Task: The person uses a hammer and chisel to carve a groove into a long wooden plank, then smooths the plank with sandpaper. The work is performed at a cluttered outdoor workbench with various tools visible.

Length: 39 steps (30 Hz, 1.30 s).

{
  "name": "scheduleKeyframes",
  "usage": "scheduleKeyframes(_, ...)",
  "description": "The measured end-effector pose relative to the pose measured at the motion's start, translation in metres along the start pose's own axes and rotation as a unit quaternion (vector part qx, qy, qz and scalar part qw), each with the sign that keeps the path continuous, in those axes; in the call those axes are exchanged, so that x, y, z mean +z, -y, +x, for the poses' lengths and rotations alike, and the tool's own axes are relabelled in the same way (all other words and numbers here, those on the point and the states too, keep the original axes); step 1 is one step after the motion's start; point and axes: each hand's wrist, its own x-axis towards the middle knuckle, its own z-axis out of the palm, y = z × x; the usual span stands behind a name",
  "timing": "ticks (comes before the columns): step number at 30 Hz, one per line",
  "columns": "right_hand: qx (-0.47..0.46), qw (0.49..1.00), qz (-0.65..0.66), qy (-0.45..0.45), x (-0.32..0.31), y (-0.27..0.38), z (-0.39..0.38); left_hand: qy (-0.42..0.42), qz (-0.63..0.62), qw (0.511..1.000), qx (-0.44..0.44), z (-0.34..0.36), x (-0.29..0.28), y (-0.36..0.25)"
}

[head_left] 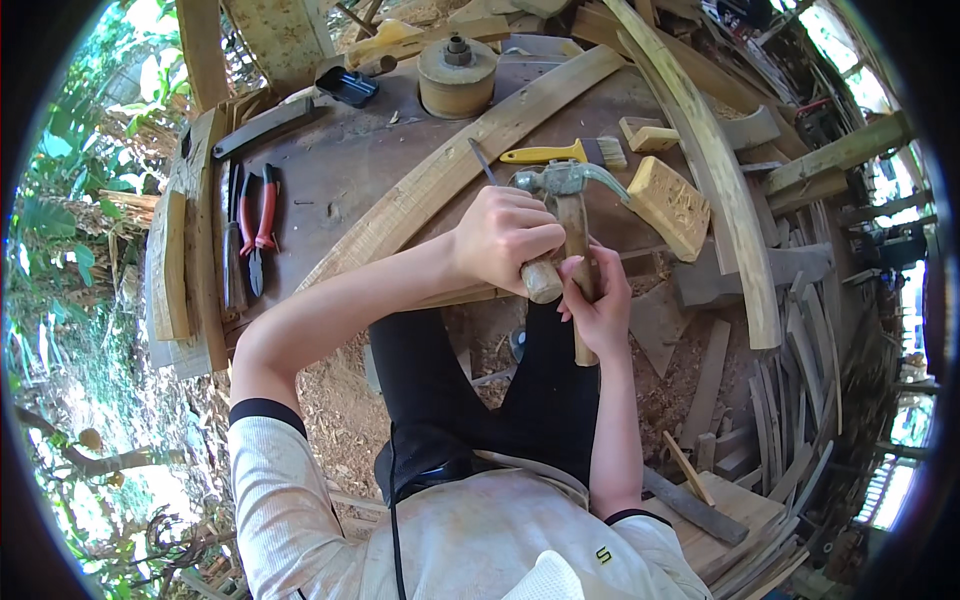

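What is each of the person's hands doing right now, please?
Left hand: closed, holding a wooden-handled tool with a thin metal blade.
Right hand: closed around the wooden handle of a claw hammer.

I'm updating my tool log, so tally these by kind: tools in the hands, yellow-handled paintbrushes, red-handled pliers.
Claw hammer, in the right hand: 1
Wooden-handled chisel, in the left hand: 1
Yellow-handled paintbrush: 1
Red-handled pliers: 1
Total: 4
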Motion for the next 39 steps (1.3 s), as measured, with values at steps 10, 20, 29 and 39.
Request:
scheduleKeyframes(10,-0.015,0.999,0.029,0.003,0.0,0.002,-0.001,-0.006,-0.015,0.999,-0.03,0.006,-0.001,-0.002)
scheduleKeyframes(20,-0.185,0.976,0.067,-0.092,-0.002,0.045,-0.048,0.004,-0.023,0.999,-0.031,0.01,-0.002,-0.003)
scheduleKeyframes(29,-0.177,0.975,0.134,0.022,-0.001,0.057,-0.097,0.001,-0.039,0.999,-0.03,0.015,-0.004,-0.001)
scheduleKeyframes(39,-0.278,0.961,0.007,0.01,-0.005,0.019,-0.113,0.01,-0.043,0.997,-0.063,0.015,-0.005,0.0)
